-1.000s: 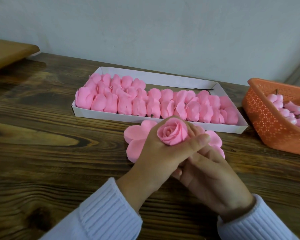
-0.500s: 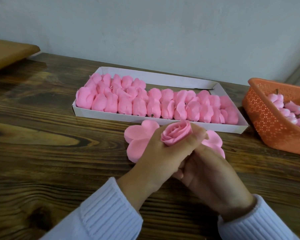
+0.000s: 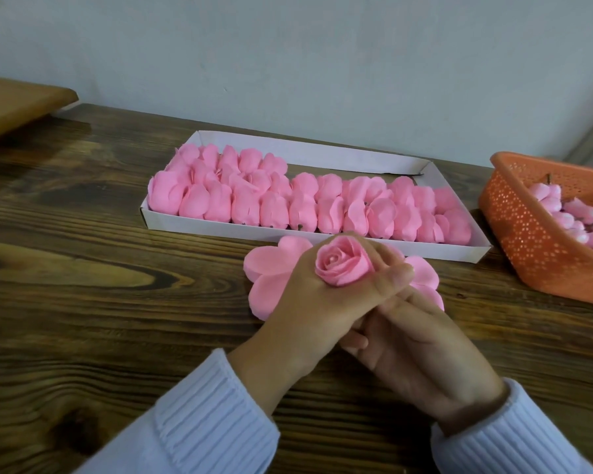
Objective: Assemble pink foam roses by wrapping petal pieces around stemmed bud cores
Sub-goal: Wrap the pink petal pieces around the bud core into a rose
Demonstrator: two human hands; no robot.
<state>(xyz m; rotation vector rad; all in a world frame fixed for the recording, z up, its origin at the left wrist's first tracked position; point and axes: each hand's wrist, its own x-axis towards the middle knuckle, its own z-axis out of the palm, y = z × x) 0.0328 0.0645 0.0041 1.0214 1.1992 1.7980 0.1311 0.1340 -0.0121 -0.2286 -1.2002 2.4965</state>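
Observation:
My left hand (image 3: 305, 302) grips a pink foam rose (image 3: 343, 265) just above the table, fingers and thumb curled round its outer petals, so the spiral centre faces me. My right hand (image 3: 421, 357) lies below and to the right. Its fingers curl up under the left thumb to the rose's base, and the stem is hidden there. A flat pink petal piece (image 3: 271, 275) lies on the wooden table (image 3: 100, 302) under both hands, its lobes showing on either side.
A white cardboard tray (image 3: 220, 228) behind the hands holds several rows of pink roses. At the right edge an orange perforated basket (image 3: 541, 254) holds several pink bud cores (image 3: 561, 213). A wooden board sits at the far left.
The rose has turned in my left hand from tilting away to facing up toward me. Both hands stay in about the same place.

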